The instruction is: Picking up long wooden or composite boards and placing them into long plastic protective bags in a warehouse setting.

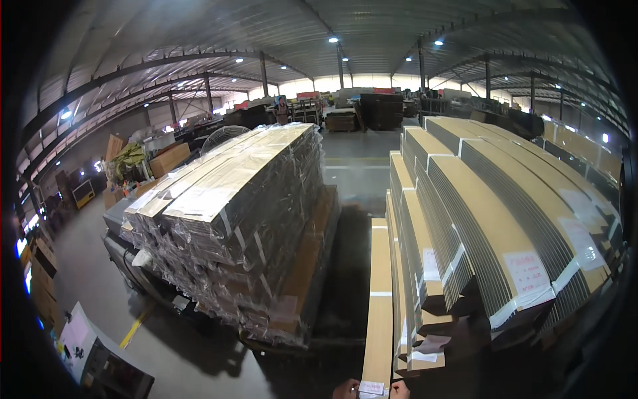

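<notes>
A long, narrow bundle of tan boards [379, 312] runs away from me, bound with white straps, with a white label [371, 387] at its near end. At the lower edge, my left hand [345, 389] is closed at the left corner of that end. My right hand [399, 390] is closed at the right corner. Only the fingers and thumbs show; the undersides of both hands are cut off. Just right of the bundle rise stepped stacks of strapped boards [465, 193], with labels on their near ends. A loose white sheet [430, 346] lies beside the bundle.
To the left, a tall load of boards in clear film [232, 219] stands near a dark machine [126, 259]. A dark gap separates it from the bundle. At lower left is a table [83, 339] with papers. Farther off, a person [282, 110] stands among stacks.
</notes>
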The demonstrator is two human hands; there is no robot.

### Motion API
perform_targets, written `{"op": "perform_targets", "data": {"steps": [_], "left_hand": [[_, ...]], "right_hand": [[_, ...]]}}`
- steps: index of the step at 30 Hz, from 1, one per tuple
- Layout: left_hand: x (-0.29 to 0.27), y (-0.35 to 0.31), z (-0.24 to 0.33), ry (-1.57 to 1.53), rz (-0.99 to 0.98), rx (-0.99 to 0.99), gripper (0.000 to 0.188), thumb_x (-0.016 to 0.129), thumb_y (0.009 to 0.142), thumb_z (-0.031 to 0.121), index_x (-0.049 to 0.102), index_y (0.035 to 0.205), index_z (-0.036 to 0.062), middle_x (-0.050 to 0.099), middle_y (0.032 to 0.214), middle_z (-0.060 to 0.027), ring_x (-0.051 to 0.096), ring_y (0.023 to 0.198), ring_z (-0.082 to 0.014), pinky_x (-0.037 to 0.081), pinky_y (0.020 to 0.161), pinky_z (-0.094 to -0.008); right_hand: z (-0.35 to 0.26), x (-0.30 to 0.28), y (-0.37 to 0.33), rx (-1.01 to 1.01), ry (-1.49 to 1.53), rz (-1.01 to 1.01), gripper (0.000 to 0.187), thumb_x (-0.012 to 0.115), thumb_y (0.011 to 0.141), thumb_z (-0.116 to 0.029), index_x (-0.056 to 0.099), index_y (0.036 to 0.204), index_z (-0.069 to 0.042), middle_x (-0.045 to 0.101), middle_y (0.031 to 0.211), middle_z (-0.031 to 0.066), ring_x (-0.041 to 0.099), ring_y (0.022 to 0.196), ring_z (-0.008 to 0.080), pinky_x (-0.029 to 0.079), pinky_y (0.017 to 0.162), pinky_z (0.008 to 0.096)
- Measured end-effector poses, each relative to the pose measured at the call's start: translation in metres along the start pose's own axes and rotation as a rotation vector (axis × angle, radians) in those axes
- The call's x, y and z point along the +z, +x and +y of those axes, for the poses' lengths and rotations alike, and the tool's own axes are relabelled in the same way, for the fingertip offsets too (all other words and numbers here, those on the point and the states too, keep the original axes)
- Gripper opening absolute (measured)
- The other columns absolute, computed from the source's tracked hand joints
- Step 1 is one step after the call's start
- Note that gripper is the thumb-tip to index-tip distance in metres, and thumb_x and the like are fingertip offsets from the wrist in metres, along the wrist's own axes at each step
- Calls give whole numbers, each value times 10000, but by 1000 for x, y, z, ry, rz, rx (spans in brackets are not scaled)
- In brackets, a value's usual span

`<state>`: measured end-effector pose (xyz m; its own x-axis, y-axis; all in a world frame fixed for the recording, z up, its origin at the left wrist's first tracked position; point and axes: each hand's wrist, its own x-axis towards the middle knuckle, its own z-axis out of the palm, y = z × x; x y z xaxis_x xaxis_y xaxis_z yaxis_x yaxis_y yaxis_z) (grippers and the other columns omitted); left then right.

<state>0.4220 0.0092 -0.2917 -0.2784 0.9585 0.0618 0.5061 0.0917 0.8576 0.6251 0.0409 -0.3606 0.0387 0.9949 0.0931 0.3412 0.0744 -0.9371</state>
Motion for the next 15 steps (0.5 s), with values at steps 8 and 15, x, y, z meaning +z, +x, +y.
{"op": "perform_targets", "data": {"steps": [8,15], "left_hand": [[-15,-7,-1,-191,-421,-287,244,536,942,224,621,1102,61,675,1011,-181,640,926,-371,509,798,-455],[-9,-28,6,-17,-316,-121,281,533,915,168,646,1120,13,690,1036,-170,649,954,-321,512,830,-406]], "right_hand": [[6,-23,-3,-139,-4,-96,61,540,914,-89,578,885,-51,614,725,149,599,620,271,479,559,395],[-27,-26,2,706,509,-328,126,515,884,-119,574,774,-107,529,635,29,468,498,133,368,445,289]]}}
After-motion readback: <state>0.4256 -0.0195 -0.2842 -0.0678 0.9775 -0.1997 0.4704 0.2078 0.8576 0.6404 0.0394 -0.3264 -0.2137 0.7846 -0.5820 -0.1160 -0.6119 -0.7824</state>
